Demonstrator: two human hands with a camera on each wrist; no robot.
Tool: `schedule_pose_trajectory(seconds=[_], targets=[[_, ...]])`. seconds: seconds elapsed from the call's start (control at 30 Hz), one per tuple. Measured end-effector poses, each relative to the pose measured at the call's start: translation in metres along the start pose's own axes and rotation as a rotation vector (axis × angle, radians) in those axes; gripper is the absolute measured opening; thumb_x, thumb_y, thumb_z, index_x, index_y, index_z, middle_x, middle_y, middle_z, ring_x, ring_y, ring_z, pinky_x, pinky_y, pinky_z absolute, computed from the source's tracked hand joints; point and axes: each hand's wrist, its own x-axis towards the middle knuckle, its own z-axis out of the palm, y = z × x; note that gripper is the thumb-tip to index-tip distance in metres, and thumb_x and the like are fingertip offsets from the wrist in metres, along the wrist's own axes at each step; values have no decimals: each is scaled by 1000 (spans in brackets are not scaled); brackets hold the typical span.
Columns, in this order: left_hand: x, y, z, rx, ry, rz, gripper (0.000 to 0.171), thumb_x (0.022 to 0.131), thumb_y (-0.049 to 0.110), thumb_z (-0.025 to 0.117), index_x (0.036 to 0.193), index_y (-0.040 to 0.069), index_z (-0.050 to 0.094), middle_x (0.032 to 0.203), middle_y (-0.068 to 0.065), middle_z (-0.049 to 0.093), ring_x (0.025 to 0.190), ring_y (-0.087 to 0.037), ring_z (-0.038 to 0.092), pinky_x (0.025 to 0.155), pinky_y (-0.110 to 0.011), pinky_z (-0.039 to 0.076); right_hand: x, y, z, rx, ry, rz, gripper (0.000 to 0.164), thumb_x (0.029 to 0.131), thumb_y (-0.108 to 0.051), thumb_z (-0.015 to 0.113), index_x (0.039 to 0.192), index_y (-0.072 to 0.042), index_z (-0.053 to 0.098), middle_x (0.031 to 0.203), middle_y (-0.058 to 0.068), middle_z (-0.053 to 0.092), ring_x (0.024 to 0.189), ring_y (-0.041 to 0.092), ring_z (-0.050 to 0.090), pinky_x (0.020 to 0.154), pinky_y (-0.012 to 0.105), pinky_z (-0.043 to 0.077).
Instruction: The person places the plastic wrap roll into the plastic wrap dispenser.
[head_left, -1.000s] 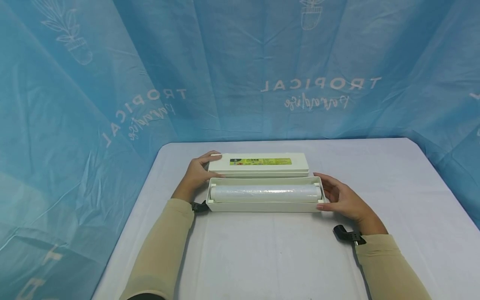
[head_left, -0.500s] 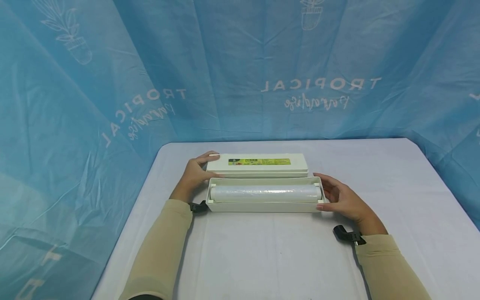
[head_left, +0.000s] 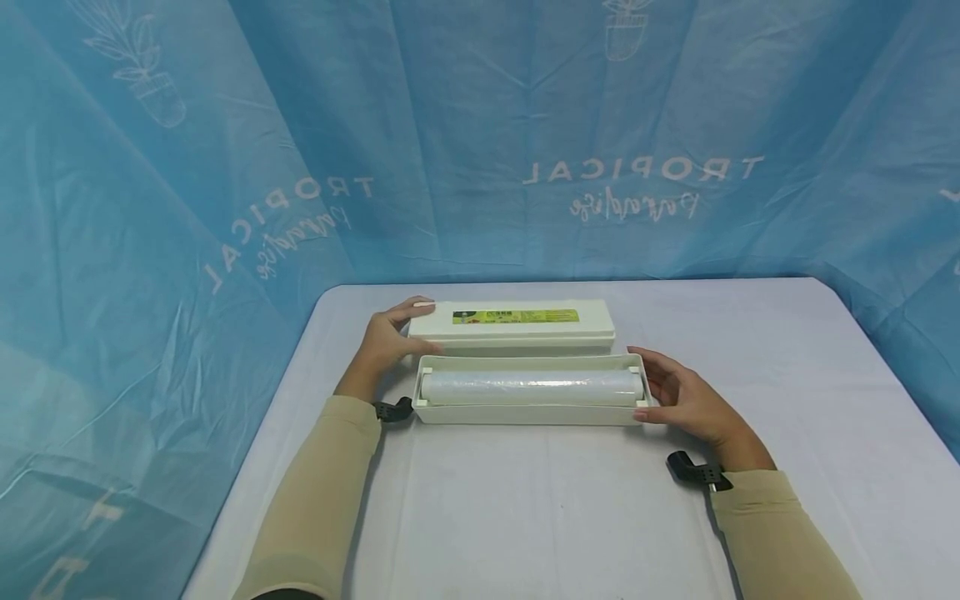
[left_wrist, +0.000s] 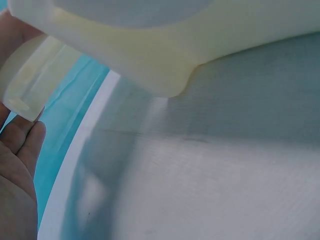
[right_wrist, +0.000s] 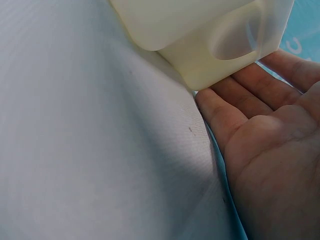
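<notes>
A long white plastic wrap box (head_left: 525,415) lies uncovered on the table. In it rests a roll of plastic wrap (head_left: 532,387), seen only from the head. Behind the box is its white lid (head_left: 517,332), with a yellow-green label on top. My left hand (head_left: 380,350) holds the lid's left end between thumb and fingers; the left wrist view shows the lid (left_wrist: 37,80) beyond the box's corner. At the box's right end, my right hand (head_left: 693,407) grips with its thumb in front and fingers behind. In the right wrist view, fingers touch the box (right_wrist: 200,30) end.
A white cloth covers the table (head_left: 540,508). Blue printed curtains (head_left: 480,150) hang behind and at the sides. A black wrist camera (head_left: 693,469) is strapped near the right cuff, and another camera (head_left: 393,410) sits at the left wrist.
My left hand has drawn the lid slightly left and away from the box, towards the back, so the gap between them is wider. The right hand and the box have stayed put.
</notes>
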Motion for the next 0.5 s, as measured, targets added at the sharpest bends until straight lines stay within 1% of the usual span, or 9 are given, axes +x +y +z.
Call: schedule_pose_trajectory(seconds=[0.1,0.3,0.4,0.5], targets=[[1,2,-2,-11,-4,-1,83,62,26,106,137,14,73,152,4,56,149,-22,40,122,-48,33,0,-1,0,-2,-2,-4,101,81,8,88,162,4,29,161,19,40,141,19,48,109,26,47],[3,9,-3,-33,-6,2,81,64,17,105,138,11,71,153,1,56,149,-19,39,124,-45,30,0,-2,-1,-1,4,4,100,81,9,87,162,4,29,161,19,39,142,19,47,110,25,45],[4,13,-4,-28,1,-2,81,64,18,105,137,12,72,152,2,56,148,-17,39,123,-42,30,0,-1,0,-4,6,9,100,81,8,88,162,3,29,161,18,39,142,19,46,110,24,45],[5,14,-6,-13,6,-4,82,62,23,106,136,15,73,151,5,57,147,-15,40,123,-40,30,-1,0,0,1,5,7,100,81,8,87,162,4,29,160,19,40,142,20,47,110,25,45]])
